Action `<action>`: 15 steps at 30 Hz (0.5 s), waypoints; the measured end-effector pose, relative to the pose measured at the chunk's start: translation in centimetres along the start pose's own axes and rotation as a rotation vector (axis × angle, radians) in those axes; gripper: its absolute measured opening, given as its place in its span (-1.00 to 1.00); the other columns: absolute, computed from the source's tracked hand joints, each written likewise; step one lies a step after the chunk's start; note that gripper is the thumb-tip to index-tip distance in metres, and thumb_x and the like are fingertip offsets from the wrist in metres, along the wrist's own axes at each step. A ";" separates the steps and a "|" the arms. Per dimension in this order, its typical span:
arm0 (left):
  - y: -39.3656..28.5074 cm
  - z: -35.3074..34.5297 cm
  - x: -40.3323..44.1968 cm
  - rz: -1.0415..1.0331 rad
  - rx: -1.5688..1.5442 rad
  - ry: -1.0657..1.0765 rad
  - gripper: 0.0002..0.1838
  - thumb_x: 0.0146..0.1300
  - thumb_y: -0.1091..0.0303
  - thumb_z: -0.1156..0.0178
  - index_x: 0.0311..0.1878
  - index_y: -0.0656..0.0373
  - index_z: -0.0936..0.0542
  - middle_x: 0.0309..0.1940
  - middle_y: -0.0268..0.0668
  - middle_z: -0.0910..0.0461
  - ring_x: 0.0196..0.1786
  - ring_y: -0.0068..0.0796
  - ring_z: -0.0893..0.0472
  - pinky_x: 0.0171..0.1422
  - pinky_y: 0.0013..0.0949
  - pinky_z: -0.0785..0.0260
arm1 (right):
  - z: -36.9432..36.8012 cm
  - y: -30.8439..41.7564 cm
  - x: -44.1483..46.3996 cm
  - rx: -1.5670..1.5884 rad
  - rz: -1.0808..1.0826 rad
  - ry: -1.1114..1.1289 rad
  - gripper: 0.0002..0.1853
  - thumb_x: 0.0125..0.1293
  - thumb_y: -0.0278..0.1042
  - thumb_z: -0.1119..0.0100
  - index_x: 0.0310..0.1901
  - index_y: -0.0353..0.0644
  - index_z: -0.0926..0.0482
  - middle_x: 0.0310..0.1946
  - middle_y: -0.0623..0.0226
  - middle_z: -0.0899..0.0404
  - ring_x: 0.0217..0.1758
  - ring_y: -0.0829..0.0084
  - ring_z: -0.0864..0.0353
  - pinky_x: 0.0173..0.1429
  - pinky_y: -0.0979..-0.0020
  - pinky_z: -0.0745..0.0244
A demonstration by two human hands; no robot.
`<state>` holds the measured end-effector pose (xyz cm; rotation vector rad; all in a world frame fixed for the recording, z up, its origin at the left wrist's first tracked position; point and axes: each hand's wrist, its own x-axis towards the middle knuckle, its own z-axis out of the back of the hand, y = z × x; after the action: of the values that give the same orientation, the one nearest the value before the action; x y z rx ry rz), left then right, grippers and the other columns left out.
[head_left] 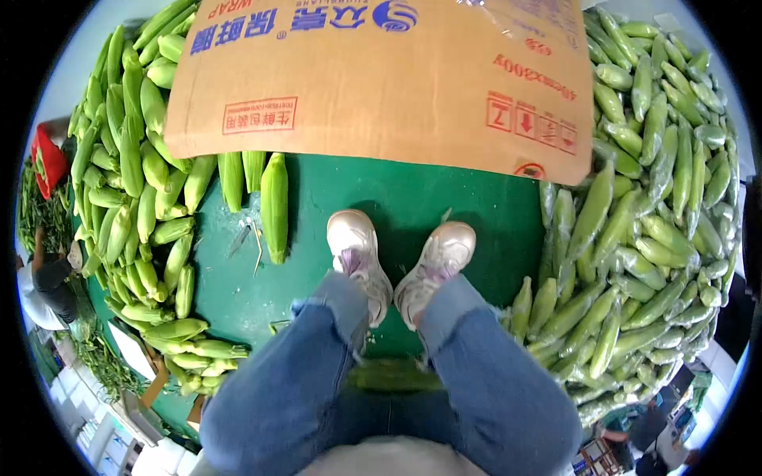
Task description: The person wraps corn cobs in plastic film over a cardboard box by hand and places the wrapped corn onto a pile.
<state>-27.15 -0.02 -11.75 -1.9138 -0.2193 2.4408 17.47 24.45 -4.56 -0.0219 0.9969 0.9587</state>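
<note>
Neither my left hand nor my right hand shows in the head view. A large flat cardboard sheet point(381, 87) with blue and red print covers the top middle. Just below its lower left edge lies a green corn cob in its husk point(275, 208), beside two more cobs partly hidden under the cardboard. Unwrapped corn point(131, 159) is heaped on the left. On the right is a big pile of corn in clear film point(635, 262).
My shoes point(357, 246) stand on a green surface point(317, 182) between the piles. At the far left are a red container point(49, 161), loose greens point(103, 361) and a person point(46, 289). Boxes and shelving are at the lower edges.
</note>
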 end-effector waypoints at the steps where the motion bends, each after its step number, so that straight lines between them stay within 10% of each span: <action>1: -0.9 0.1 0.0 -0.019 0.000 -0.002 -0.39 0.27 0.43 -0.18 0.40 0.12 -0.29 0.26 0.00 -0.39 0.18 -0.03 -0.48 0.31 -0.09 -0.33 | 0.5 0.3 0.1 0.002 0.004 -0.008 -0.58 0.53 -0.11 0.12 0.18 -0.24 -0.48 0.05 0.23 -0.54 0.05 0.41 -0.50 0.12 0.39 -0.40; 15: -6.2 3.2 3.4 -0.320 -0.106 -0.104 -0.38 0.30 0.44 -0.12 0.43 0.14 -0.23 0.33 -0.01 -0.31 0.28 -0.07 -0.38 0.38 -0.12 -0.25 | 2.8 2.7 0.2 -0.001 0.224 -0.097 -0.58 0.54 -0.14 0.13 0.24 -0.24 -0.41 0.14 0.19 -0.46 0.15 0.37 -0.44 0.20 0.36 -0.34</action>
<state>-31.49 6.25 -13.43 -1.6349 -0.6177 2.3533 17.59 27.41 -2.01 0.1370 0.9222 1.1541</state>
